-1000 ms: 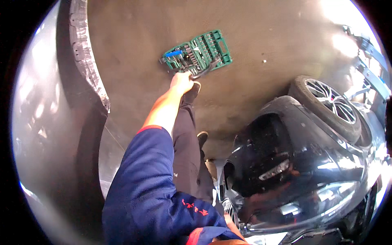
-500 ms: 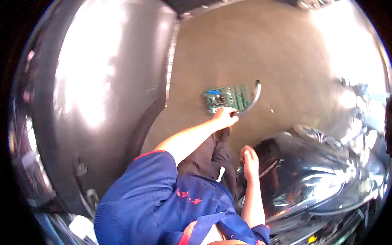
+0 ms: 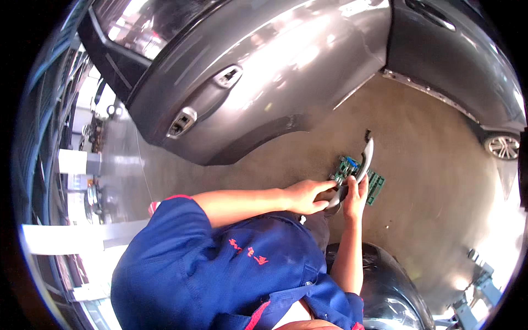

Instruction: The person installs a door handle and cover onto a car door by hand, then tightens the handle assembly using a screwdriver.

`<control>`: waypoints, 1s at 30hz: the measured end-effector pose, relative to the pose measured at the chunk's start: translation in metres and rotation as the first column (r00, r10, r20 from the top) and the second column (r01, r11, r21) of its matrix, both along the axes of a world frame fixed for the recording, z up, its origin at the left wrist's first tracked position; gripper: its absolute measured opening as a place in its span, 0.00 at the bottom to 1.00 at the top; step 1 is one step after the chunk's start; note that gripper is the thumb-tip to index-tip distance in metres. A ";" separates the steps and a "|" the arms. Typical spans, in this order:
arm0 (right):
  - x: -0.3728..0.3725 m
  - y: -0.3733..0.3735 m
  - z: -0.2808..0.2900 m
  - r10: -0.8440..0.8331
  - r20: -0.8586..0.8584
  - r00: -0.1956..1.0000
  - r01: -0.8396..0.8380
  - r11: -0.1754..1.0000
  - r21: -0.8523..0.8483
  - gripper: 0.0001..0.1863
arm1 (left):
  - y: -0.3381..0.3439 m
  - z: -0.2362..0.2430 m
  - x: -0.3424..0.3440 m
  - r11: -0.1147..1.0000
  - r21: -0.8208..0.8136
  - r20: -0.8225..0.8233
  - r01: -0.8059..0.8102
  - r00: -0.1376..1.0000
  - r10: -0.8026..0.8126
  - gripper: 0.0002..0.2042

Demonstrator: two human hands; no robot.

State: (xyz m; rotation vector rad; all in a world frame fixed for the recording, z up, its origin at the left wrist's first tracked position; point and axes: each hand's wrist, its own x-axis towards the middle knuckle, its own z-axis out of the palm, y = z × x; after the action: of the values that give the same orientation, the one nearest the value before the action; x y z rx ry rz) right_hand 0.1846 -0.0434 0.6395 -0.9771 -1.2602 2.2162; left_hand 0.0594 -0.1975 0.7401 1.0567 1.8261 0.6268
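A curved silver-grey car door handle (image 3: 368, 153) is held between both hands in front of my body, its upper end pointing away from me. My right hand (image 3: 355, 201) is closed around its middle. My left hand (image 3: 304, 196) comes from the left with finger and thumb at the handle's lower end. On the door panel (image 3: 291, 60) ahead of me, two bare mounting openings (image 3: 228, 76) flank a recess, with no handle between them.
Beyond my hands, a green tray of tools (image 3: 376, 188) lies on the brown floor (image 3: 429, 181). A dark shiny car part (image 3: 385, 280) stands close by my right forearm. Another dark door panel (image 3: 451, 60) and a wheel (image 3: 503, 147) are at the far right. Grey stands (image 3: 484, 286) are at lower right.
My view has swung left, bringing the door's openings into sight. My right hand has come up and taken hold of the handle, which only my left hand held before.
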 end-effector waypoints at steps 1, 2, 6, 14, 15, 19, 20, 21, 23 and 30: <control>-0.003 -0.002 0.018 0.024 -0.004 1.000 -0.024 1.000 0.016 0.27 | -0.024 0.012 -0.001 1.000 0.017 0.038 0.000 0.999 -0.001 0.36; -0.007 -0.004 0.042 0.158 -0.048 0.986 -0.156 0.987 0.042 0.28 | -0.048 0.030 -0.005 0.996 0.080 0.023 0.050 0.998 -0.052 0.40; -0.042 -0.013 0.120 0.595 -0.129 0.793 -0.582 0.803 0.126 0.37 | -0.157 0.050 -0.041 0.987 -0.070 -0.211 0.148 0.964 -0.159 0.32; -0.120 -0.093 0.225 0.551 -0.182 0.814 -0.546 0.834 0.082 0.30 | -0.375 0.084 -0.120 0.963 -0.021 -0.296 -0.270 0.921 0.252 0.17; -0.126 -0.102 0.235 0.525 -0.171 0.834 -0.521 0.851 0.074 0.30 | -0.389 0.085 -0.127 0.896 -0.033 -0.220 -0.444 0.877 0.426 0.15; -0.147 -0.121 0.237 0.469 -0.229 0.853 -0.463 0.883 0.084 0.32 | -0.415 0.090 -0.171 0.763 0.191 -0.060 -0.618 0.768 0.637 0.11; -0.150 -0.125 0.240 0.440 -0.217 0.872 -0.435 0.898 0.070 0.32 | -0.411 0.103 -0.185 0.751 0.290 -0.155 -0.593 0.745 0.649 0.12; -0.153 -0.129 0.244 0.419 -0.208 0.884 -0.416 0.907 0.059 0.32 | -0.408 0.112 -0.193 0.730 0.389 -0.246 -0.562 0.700 0.671 0.13; -0.163 -0.133 0.249 0.399 -0.188 0.897 -0.398 0.916 0.047 0.31 | -0.402 0.113 -0.205 0.626 0.545 -0.120 -0.558 0.687 0.717 0.16; -0.182 -0.132 0.259 0.383 -0.110 0.917 -0.384 0.923 0.013 0.26 | -0.367 0.127 -0.213 0.395 0.817 0.039 -0.420 0.725 0.688 0.33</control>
State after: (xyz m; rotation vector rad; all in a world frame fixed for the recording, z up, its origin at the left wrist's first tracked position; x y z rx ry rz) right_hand 0.0022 -0.1754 0.8981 -0.6375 -1.4947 2.5289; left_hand -0.1537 -0.5642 0.8670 1.0706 2.2546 1.9532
